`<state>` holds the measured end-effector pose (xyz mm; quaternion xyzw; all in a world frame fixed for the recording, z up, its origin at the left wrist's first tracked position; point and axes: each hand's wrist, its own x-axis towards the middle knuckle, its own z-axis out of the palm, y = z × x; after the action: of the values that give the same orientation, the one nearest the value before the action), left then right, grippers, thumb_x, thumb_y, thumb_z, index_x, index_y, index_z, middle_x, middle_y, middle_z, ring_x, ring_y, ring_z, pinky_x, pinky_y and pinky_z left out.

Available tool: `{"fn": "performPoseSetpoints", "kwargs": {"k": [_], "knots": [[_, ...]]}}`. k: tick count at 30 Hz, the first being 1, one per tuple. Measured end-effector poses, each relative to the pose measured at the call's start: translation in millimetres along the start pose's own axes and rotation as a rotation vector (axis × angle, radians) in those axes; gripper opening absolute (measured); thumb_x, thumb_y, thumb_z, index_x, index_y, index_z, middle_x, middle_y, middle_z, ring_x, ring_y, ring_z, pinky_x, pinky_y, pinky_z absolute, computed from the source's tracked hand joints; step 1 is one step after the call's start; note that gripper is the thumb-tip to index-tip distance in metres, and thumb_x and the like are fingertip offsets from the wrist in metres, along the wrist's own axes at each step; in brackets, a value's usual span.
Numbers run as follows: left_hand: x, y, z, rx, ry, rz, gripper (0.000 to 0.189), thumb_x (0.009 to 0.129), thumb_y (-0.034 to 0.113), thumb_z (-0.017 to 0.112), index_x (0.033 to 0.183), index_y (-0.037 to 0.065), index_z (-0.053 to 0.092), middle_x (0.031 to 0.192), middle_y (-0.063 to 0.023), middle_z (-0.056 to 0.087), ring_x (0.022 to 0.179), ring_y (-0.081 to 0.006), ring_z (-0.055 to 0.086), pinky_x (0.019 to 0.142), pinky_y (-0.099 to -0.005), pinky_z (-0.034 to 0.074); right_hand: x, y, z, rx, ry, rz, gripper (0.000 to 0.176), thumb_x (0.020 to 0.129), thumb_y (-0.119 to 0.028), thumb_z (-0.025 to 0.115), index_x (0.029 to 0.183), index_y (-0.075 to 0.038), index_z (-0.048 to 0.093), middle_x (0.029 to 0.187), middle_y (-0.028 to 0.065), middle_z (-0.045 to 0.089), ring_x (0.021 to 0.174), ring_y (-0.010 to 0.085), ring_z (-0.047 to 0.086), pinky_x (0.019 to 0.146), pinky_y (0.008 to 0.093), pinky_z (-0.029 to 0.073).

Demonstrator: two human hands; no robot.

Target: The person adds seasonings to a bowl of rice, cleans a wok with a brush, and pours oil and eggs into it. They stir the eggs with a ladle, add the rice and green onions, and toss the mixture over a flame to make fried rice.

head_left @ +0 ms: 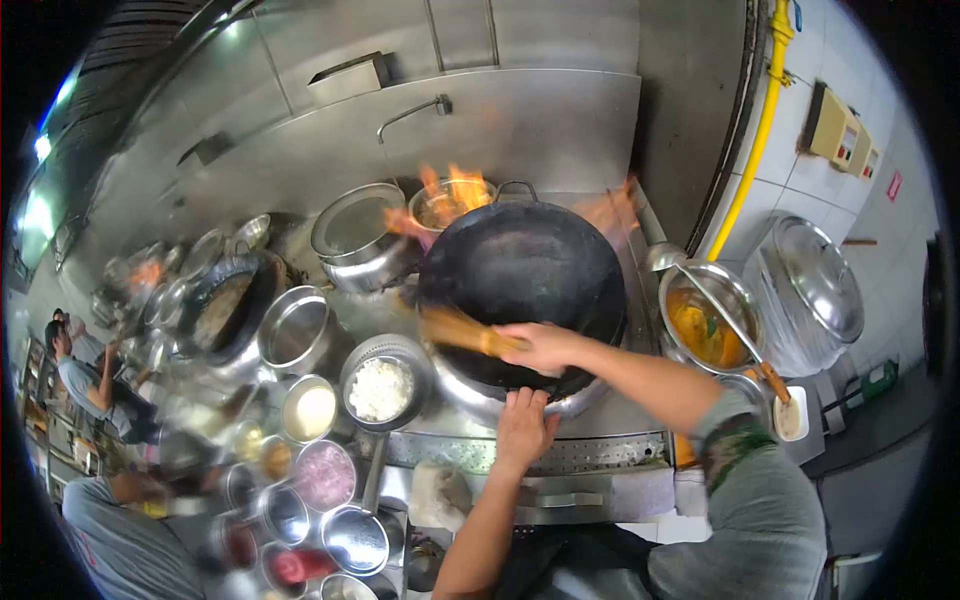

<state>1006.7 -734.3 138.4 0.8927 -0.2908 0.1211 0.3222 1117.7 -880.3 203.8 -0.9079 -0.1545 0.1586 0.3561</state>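
Observation:
A large black wok is tilted over the stove, its dark inside facing me, with flames rising behind it. My right hand is closed around a bamboo brush, whose blurred bristles point left across the wok's lower left side. At the wok's near rim, my left hand is closed on the edge, fingers curled over it. To the left of the brush a strainer pan holds white rice.
Several bowls of ingredients stand left of my left arm. A pot and another wok are farther left. On the right are a ladle across a bowl and a lidded container. Other people stand at left.

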Motion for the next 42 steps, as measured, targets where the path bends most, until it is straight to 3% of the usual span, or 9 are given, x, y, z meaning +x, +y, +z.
{"fn": "performPoseSetpoints", "kwargs": {"k": [2,7,10,14,18,25,34,36,42], "knots": [[-3,2,1,-0.01,0.011,-0.016,0.037,0.074,0.015,0.074,0.107,0.004,0.059,0.101,-0.0143,0.054,0.098,-0.0352,0.053,0.081,-0.045,0.048,-36,13,-67,-0.086,-0.353,0.214,0.055,0.088,-0.04,0.069,0.14,-0.03,0.054,0.115,0.0162,0.069,0.104,0.029,0.067,0.091,0.037,0.05],[-6,9,-1,-0.034,0.04,-0.043,0.036,0.075,0.014,0.075,0.106,0.003,0.059,0.1,-0.0154,0.055,0.097,-0.0364,0.052,0.082,-0.0458,0.046,-29,73,-159,-0.824,0.758,0.359,0.045,0.089,-0.024,0.057,0.133,-0.014,0.052,0.091,0.0208,0.071,0.09,0.037,0.07,0.073,0.051,0.055],[-1,10,1,-0.025,0.047,-0.049,0.035,0.076,0.013,0.075,0.105,0.002,0.059,0.1,-0.0162,0.055,0.096,-0.0372,0.052,0.082,-0.0464,0.046,19,69,-132,-0.486,0.653,0.43,0.04,0.09,-0.04,0.059,0.105,-0.004,0.07,0.1,0.0215,0.07,0.095,0.0378,0.069,0.081,0.048,0.055],[1,8,9,0.011,0.036,-0.038,0.034,0.076,0.014,0.075,0.103,0.003,0.059,0.099,-0.0166,0.055,0.096,-0.0372,0.052,0.082,-0.0463,0.045,20,21,-16,-0.176,0.217,0.148,0.06,0.087,-0.037,0.067,0.142,-0.021,0.049,0.121,0.0183,0.066,0.111,0.0381,0.063,0.097,0.0435,0.049],[-1,13,4,0.047,0.016,-0.056,0.034,0.076,0.015,0.075,0.103,0.003,0.059,0.099,-0.0162,0.055,0.096,-0.0372,0.052,0.082,-0.0458,0.046,-18,37,-59,-0.163,-0.157,0.035,0.048,0.086,-0.04,0.068,0.132,-0.03,0.061,0.114,0.0156,0.069,0.099,0.0278,0.068,0.091,0.0412,0.051],[-3,13,11,-0.004,0.052,-0.083,0.036,0.075,0.016,0.076,0.105,0.003,0.06,0.1,-0.0165,0.056,0.098,-0.0378,0.051,0.084,-0.0464,0.045,-5,49,-146,-0.466,0.751,0.437,0.041,0.092,-0.028,0.055,0.13,-0.011,0.055,0.102,0.0214,0.07,0.095,0.0385,0.068,0.081,0.0485,0.054],[-1,12,8,0.03,0.028,-0.046,0.036,0.075,0.014,0.074,0.106,0.003,0.059,0.099,-0.0169,0.055,0.099,-0.0379,0.05,0.085,-0.0461,0.045,-52,58,-105,-0.658,-0.273,0.141,0.045,0.086,-0.043,0.065,0.124,-0.019,0.064,0.117,0.0121,0.069,0.106,0.0293,0.067,0.087,0.0428,0.051],[-5,7,7,0.006,0.028,0.005,0.037,0.074,0.014,0.074,0.106,0.003,0.059,0.099,-0.016,0.055,0.098,-0.0373,0.051,0.083,-0.0462,0.045,-82,42,-172,-0.835,0.074,0.561,0.032,0.086,-0.034,0.061,0.106,-0.011,0.072,0.106,0.0129,0.072,0.095,0.0335,0.069,0.08,0.0436,0.055],[-7,-2,1,-0.016,-0.004,0.023,0.043,0.073,0.016,0.076,0.112,0.006,0.059,0.102,-0.0126,0.055,0.102,-0.0352,0.052,0.084,-0.0465,0.048,-165,22,-182,-0.268,0.864,0.169,0.054,0.097,-0.036,0.055,0.147,-0.02,0.043,0.114,0.0187,0.069,0.093,0.0374,0.069,0.082,0.0458,0.055]]}}
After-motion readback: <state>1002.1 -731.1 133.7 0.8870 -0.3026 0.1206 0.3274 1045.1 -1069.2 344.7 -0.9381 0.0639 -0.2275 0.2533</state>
